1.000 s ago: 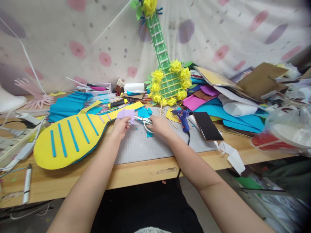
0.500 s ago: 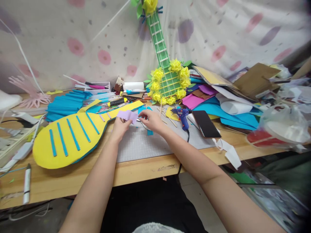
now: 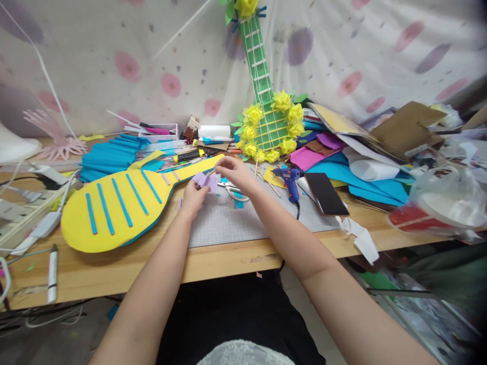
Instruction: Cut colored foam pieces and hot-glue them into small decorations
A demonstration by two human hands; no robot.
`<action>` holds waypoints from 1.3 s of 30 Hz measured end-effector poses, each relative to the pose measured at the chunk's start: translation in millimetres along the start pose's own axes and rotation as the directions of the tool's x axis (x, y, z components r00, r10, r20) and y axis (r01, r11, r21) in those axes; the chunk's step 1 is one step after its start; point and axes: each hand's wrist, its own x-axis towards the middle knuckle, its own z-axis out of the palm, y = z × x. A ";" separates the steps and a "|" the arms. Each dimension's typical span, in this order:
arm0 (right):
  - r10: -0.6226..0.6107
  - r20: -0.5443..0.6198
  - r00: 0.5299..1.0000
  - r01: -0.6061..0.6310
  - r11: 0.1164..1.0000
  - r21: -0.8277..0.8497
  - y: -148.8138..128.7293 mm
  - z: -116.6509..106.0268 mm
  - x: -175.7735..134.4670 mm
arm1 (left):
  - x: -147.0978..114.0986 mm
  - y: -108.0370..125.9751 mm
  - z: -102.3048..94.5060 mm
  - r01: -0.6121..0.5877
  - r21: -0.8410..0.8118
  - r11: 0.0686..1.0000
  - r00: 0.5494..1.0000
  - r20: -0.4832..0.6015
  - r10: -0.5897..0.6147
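Observation:
My left hand [image 3: 195, 198] is closed on a small piece of purple paper [image 3: 203, 181] above the cutting mat [image 3: 224, 230]. My right hand [image 3: 233, 171] pinches a thin, stick-like piece [image 3: 210, 172] against the top of the paper; its exact kind is too small to tell. Just below the right hand, scissors [image 3: 230, 188] lie on the mat, with blue scraps under the handles. To the left rests a yellow guitar-shaped cutout [image 3: 110, 210] with blue strips across its body and small purple strips near its neck, which passes behind my hands.
A blue glue gun [image 3: 289, 181] and a phone [image 3: 326, 194] lie to the right. Behind stands a green guitar model [image 3: 266, 129] with yellow flowers. Coloured paper [image 3: 361, 175] is piled at the right; a marker [image 3: 52, 274] and a power strip [image 3: 25, 203] are at the left.
My right hand has moved up and left from beside the scissors to the purple paper. The paper has tilted in my left hand, and the scissors show more fully. The view has shifted slightly.

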 end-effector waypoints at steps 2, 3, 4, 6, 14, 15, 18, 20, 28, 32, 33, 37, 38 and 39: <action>0.082 0.066 0.994 -0.091 0.984 0.153 8.9 -15.1 -2.8 | 1.7 -0.9 -1.5 0.042 -0.054 0.998 0.998 0.037 -0.040; 0.115 0.112 0.987 -0.136 0.969 0.206 14.6 -20.8 -5.2 | 2.6 -1.9 -2.4 0.051 -0.065 0.997 0.998 0.048 -0.048; 0.139 0.141 0.980 -0.171 0.953 0.248 20.6 -24.7 -8.1 | 3.4 -3.1 -3.0 0.047 -0.067 0.997 0.998 0.048 -0.044; 0.163 0.142 0.976 -0.200 0.929 0.310 31.9 -26.8 -14.0 | 3.9 -5.3 -3.3 0.017 -0.051 0.999 0.999 0.034 -0.015; 0.164 0.115 0.980 -0.197 0.893 0.405 46.8 -0.9 -23.1 | -4.3 -0.2 3.0 0.077 -0.163 0.984 0.997 0.044 -0.071; 0.173 0.111 0.979 -0.203 0.890 0.408 48.7 2.0 -22.5 | -4.9 0.5 3.0 0.083 -0.163 0.983 0.996 0.051 -0.076; 0.181 0.095 0.979 -0.204 0.884 0.421 55.5 7.4 -20.4 | -5.5 1.2 2.0 0.072 -0.149 0.986 0.994 0.091 -0.059; 0.187 0.077 0.979 -0.201 0.877 0.436 57.8 8.4 -19.7 | -5.4 1.0 1.6 0.061 -0.136 0.989 0.994 0.104 -0.047; 0.189 0.052 0.981 -0.192 0.871 0.451 53.8 7.8 -20.6 | -7.6 1.0 3.5 0.098 -0.189 0.977 0.982 0.180 -0.063; 0.163 0.018 0.986 -0.154 0.881 0.447 55.9 8.4 -19.8 | -9.9 2.3 5.2 0.097 -0.174 0.980 0.980 0.187 -0.064; 0.167 0.018 0.986 -0.157 0.878 0.451 55.9 7.9 -20.0 | -10.3 2.9 5.3 0.099 -0.171 0.980 0.981 0.184 -0.067; 0.166 0.077 0.983 -0.182 0.857 0.481 55.0 4.9 -22.1 | -11.1 5.4 4.5 0.094 -0.143 0.985 0.980 0.188 -0.066; 0.161 0.074 0.984 -0.177 0.856 0.486 55.2 4.5 -22.1 | -11.2 5.7 4.3 0.094 -0.133 0.987 0.979 0.193 -0.067; 0.162 0.064 0.985 -0.172 0.858 0.484 55.6 4.5 -21.9 | -11.1 5.7 4.2 0.094 -0.122 0.988 0.978 0.199 -0.069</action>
